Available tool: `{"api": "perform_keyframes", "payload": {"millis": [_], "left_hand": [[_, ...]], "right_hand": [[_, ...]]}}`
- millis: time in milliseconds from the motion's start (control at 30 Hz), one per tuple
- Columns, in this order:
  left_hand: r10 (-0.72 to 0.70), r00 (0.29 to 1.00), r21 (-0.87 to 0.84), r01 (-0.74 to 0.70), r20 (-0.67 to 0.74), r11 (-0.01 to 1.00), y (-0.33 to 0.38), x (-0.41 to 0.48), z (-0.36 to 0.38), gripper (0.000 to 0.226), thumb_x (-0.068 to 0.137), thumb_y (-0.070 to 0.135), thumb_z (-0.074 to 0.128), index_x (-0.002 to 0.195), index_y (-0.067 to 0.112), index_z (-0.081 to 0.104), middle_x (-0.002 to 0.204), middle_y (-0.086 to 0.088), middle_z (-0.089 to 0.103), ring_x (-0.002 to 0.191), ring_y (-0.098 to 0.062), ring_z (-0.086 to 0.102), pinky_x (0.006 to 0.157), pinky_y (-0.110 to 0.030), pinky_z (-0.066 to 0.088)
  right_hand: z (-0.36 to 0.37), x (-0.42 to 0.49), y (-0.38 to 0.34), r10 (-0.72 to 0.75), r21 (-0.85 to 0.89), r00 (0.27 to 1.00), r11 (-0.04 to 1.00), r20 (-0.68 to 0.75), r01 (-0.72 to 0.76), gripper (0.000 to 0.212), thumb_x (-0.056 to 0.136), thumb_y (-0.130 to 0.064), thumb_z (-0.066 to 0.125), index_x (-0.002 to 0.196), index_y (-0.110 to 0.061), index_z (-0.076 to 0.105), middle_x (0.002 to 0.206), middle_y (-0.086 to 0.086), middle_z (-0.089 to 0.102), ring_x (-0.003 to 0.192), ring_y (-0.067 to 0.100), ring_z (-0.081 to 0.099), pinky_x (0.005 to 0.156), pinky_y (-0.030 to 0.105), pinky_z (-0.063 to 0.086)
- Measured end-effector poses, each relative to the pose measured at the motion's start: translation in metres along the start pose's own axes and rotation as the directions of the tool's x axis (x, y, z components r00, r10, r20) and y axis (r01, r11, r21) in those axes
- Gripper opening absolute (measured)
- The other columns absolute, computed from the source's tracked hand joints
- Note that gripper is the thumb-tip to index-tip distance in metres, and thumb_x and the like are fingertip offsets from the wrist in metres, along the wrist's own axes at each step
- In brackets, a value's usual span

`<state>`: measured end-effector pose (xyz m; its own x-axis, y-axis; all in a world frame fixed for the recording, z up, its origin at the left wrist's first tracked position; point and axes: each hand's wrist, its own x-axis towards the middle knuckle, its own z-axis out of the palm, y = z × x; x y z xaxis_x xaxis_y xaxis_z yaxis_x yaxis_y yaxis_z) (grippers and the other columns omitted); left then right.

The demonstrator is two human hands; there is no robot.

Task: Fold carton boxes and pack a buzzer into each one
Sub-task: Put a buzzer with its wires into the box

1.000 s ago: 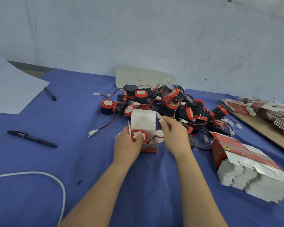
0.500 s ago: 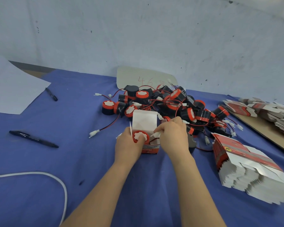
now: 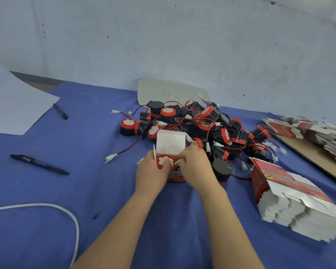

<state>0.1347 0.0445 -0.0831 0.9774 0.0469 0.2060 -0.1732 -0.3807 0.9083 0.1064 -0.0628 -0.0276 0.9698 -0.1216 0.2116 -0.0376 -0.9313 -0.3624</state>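
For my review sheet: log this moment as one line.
step: buzzer in carton box | left hand: grips box, thumb on buzzer | right hand: pinches white connector | lid flap: open

Blue-clothed table, buzzer pile, flat carton stack at right, paper sheet, near pen, far pen, white cable

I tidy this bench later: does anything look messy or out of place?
The buzzers lie in a tangled heap, one lead straying left. The carton stack at right leans and fans out.
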Motion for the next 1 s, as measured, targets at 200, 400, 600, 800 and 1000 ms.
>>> {"api": "perform_keyframes", "payload": {"millis": [200, 400, 600, 800, 1000], "left_hand": [[0.008, 1.0, -0.002, -0.008, -0.004, 1.0, -0.0007, -0.0002, 0.0004, 0.024, 0.092, 0.03, 0.056, 0.113, 0.019, 0.051, 0.108, -0.001, 0.061, 0.096, -0.017, 0.058, 0.072, -0.024, 0.05], [0.019, 1.0, -0.005, -0.019, -0.002, 1.0, -0.0014, -0.0006, 0.0006, 0.025, 0.091, 0.03, 0.057, 0.112, 0.017, 0.052, 0.108, -0.002, 0.062, 0.098, -0.019, 0.059, 0.075, -0.028, 0.051], [0.005, 1.0, 0.019, -0.005, -0.007, 1.0, -0.0028, 0.0023, 0.0031, 0.027, 0.091, 0.03, 0.057, 0.112, 0.015, 0.052, 0.107, -0.003, 0.062, 0.098, -0.02, 0.058, 0.069, -0.024, 0.046], [0.008, 1.0, 0.023, -0.008, -0.01, 1.0, -0.0037, 0.0014, 0.0029, 0.028, 0.092, 0.03, 0.057, 0.114, 0.015, 0.052, 0.109, -0.005, 0.062, 0.099, -0.021, 0.058, 0.071, -0.026, 0.047], [0.019, 1.0, 0.018, -0.019, -0.01, 1.0, -0.0028, 0.0014, 0.0024, 0.026, 0.091, 0.029, 0.057, 0.113, 0.016, 0.052, 0.11, -0.003, 0.062, 0.1, -0.02, 0.059, 0.076, -0.029, 0.051]], "right_hand": [[-0.0013, -0.0048, 0.0074, -0.057, 0.113, 0.998, 0.992, 0.0, 0.056, 0.026, 0.092, -0.023, 0.057, 0.086, -0.003, 0.073, 0.085, 0.017, 0.066, 0.084, 0.03, 0.058, 0.078, 0.041, 0.049], [0.0026, -0.004, 0.0105, 0.081, -0.097, 0.996, 0.992, -0.029, -0.084, 0.028, 0.091, -0.045, 0.056, 0.113, -0.033, 0.069, 0.122, 0.003, 0.037, 0.115, 0.027, 0.03, 0.095, 0.03, 0.031], [-0.0029, -0.007, 0.0105, 0.106, -0.029, 0.993, 0.994, -0.043, -0.107, 0.025, 0.093, -0.024, 0.057, 0.115, -0.022, 0.067, 0.129, 0.006, 0.054, 0.113, 0.025, 0.05, 0.089, 0.032, 0.046], [-0.0048, -0.0082, 0.0087, 0.043, -0.021, 0.999, 0.999, -0.01, -0.043, 0.02, 0.089, -0.009, 0.056, 0.102, -0.015, 0.069, 0.14, 0.011, 0.043, 0.129, 0.026, 0.039, 0.094, 0.029, 0.041], [-0.006, -0.0067, 0.0047, -0.005, 0.105, 0.999, 0.994, -0.043, 0.009, 0.026, 0.087, 0.001, 0.049, 0.089, -0.012, 0.071, 0.092, 0.003, 0.066, 0.086, 0.022, 0.062, 0.075, 0.033, 0.055]]}}
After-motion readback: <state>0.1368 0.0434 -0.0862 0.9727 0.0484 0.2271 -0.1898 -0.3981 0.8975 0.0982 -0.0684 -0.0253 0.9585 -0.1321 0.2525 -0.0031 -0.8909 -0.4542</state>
